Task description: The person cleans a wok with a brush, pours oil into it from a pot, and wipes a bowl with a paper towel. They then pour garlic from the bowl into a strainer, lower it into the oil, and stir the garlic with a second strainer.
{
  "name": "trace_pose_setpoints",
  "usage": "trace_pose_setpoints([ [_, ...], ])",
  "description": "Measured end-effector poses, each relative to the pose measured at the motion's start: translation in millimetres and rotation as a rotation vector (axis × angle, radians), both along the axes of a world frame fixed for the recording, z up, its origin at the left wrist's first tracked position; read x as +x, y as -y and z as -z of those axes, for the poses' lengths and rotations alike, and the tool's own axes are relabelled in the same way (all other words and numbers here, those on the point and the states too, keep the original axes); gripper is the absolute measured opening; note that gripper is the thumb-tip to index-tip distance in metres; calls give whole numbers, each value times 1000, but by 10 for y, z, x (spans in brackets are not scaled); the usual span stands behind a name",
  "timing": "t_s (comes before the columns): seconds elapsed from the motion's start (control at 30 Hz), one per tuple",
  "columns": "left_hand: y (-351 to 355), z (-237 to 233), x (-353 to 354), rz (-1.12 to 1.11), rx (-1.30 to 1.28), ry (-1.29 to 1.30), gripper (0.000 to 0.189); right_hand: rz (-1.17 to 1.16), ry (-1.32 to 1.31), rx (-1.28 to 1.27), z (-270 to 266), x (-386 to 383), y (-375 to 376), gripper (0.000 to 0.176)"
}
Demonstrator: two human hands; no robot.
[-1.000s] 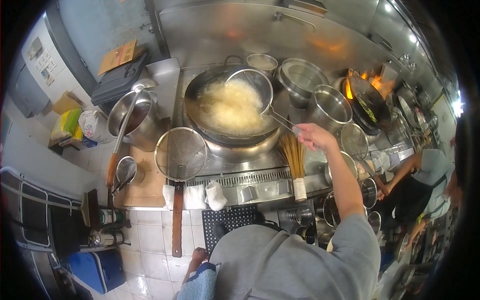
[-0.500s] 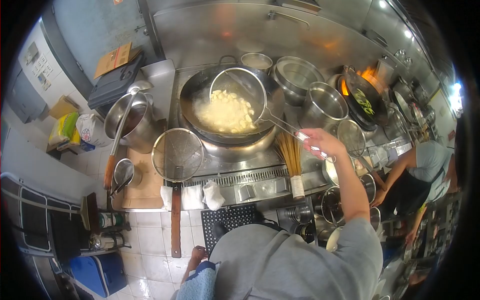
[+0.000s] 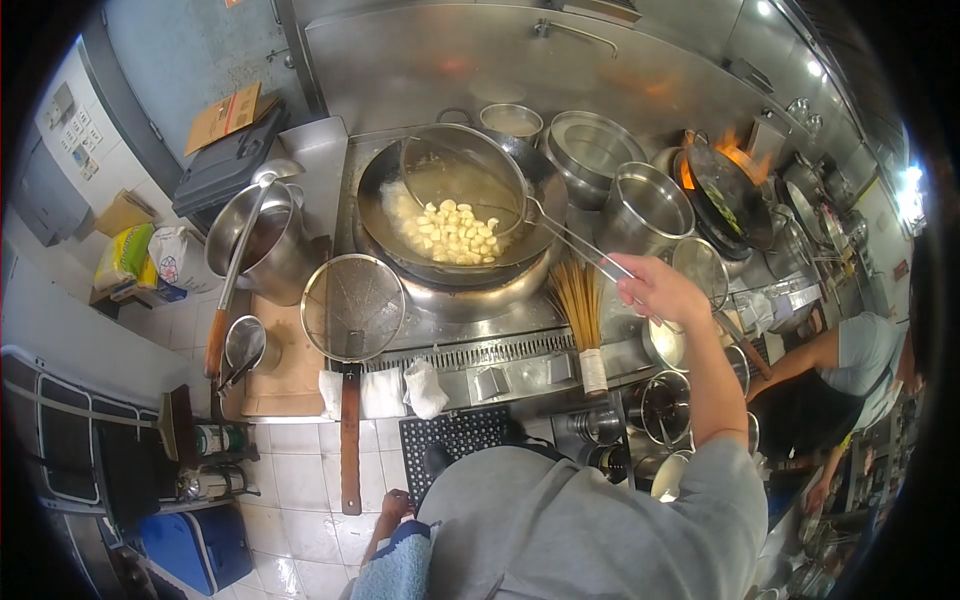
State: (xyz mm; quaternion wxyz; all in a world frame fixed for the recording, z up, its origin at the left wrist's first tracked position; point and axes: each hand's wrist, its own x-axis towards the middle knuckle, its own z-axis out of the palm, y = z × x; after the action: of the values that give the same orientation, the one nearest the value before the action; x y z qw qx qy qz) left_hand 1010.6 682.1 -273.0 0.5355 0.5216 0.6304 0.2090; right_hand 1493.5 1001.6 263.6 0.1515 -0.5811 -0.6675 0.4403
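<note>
My right hand (image 3: 655, 288) is closed around the metal handle of a round mesh strainer (image 3: 465, 165). The strainer's hoop is tilted over the large wok (image 3: 375, 215) on the stove. Pale chunks of food (image 3: 450, 232) lie in the wok, in bubbling liquid. Low at my left side hangs my left hand (image 3: 397, 504), near a blue towel (image 3: 400, 560); its fingers are small and partly hidden. A second strainer (image 3: 354, 307) with a wooden handle rests at the front of the stove.
A bamboo brush (image 3: 578, 310) stands right of the wok. Metal pots (image 3: 648, 205) stand behind it. At the left are a pot with a ladle (image 3: 262, 235) and a small metal cup (image 3: 250, 345). A co-worker (image 3: 850, 370) stands at the right, near a flaming wok (image 3: 735, 205).
The strainer has tipped and shifted slightly left, and the food chunks now sit lower in the wok. My right hand has moved slightly right. The co-worker's arm has shifted.
</note>
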Motion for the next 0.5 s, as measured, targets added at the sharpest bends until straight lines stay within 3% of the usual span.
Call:
trace_pose_setpoints([
  [0.13,-65,-151,89,-132,-233,7,21,-8,121,78,-81,-67,51,46],
  [0.3,-17,-64,68,-79,-194,-10,23,-26,192,158,-257,-163,176,46],
  [0.5,-7,-115,100,-164,-291,52,25,-138,184,274,-167,-86,237,49],
])
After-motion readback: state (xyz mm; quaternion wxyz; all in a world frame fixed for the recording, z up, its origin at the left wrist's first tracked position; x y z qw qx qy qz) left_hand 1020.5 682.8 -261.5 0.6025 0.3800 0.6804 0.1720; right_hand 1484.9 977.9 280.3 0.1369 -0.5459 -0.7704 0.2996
